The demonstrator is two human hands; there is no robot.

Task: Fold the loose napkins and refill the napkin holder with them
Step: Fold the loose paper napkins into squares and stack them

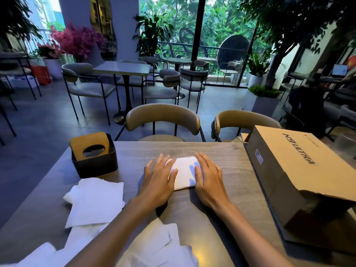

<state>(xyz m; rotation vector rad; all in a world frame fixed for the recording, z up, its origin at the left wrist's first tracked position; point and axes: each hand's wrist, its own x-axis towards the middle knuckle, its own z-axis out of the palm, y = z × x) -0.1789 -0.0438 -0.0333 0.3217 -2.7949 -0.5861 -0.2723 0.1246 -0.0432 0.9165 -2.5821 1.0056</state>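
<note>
Hands, the left hand (157, 182) and right hand (209, 180), press flat with spread fingers on the folded napkin (185, 173) mid-table, which might pop open if they lift before reaching the napkin holder (94, 155).

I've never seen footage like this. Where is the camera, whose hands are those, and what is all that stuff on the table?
There is no machine here: the camera sits on a person's head and looks down at their own two bare hands. The left hand and right hand lie flat, fingers straight, pressing a folded white paper napkin onto the grey wood-grain table. Nothing is gripped. To the left lie loose unfolded white napkins, with more near the bottom edge. Behind them stands a dark square napkin holder with a wooden lid. On the right lies a brown cardboard box, open at its near end.
</note>
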